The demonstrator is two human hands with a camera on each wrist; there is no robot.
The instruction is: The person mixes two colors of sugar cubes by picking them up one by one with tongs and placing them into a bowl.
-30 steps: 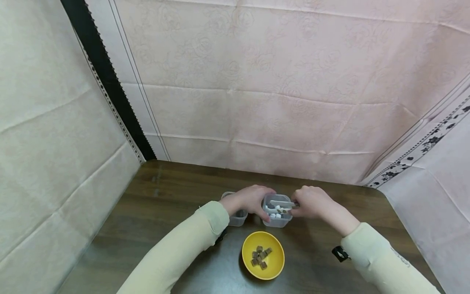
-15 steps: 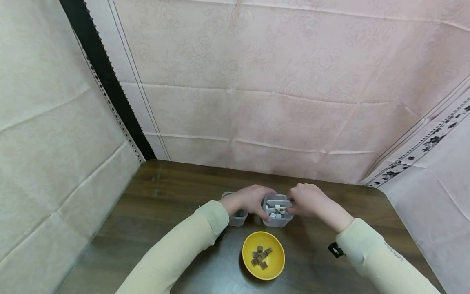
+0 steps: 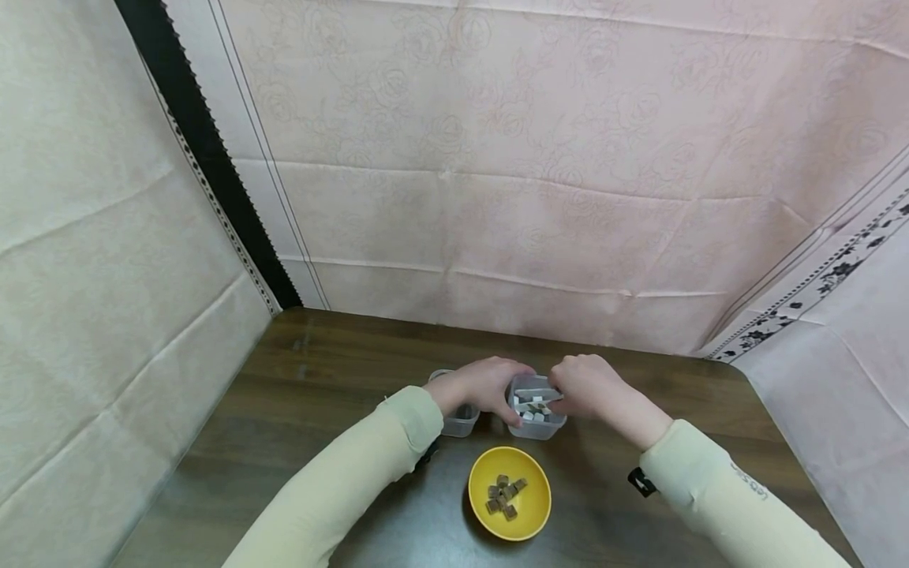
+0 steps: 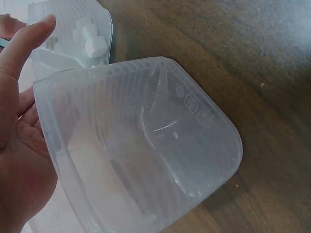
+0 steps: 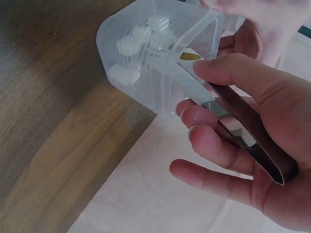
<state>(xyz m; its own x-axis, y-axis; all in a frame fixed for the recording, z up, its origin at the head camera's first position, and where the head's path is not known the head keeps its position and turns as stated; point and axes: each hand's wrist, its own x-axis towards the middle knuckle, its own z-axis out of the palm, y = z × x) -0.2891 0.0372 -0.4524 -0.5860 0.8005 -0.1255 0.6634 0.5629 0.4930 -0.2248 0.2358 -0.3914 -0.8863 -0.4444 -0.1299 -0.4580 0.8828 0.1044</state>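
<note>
My left hand point(image 3: 486, 385) spans the left side of a clear plastic container point(image 3: 537, 430), gripping it between thumb and fingers. Inside lie several white cubes point(image 5: 131, 42), seen through the ribbed wall in the right wrist view. My right hand point(image 3: 592, 386) pinches a pair of tongs point(image 5: 233, 114) with dark outer arms and pale flat tips. Those tips reach down into the container among the cubes; whether they hold one I cannot tell. Beneath my left wrist stands a second clear container point(image 4: 189, 131), with no cubes visible in it.
In front of the containers sits a yellow bowl point(image 3: 543, 513) with several small brown cubes point(image 3: 502, 493) in it. The dark wooden table point(image 3: 341, 371) ends at a pale cloth backdrop point(image 3: 454, 221) behind and at both sides.
My right hand has moved left, closer to the container, and the tongs reach deeper among the white cubes. My left hand, the bowl and both containers stay where they were.
</note>
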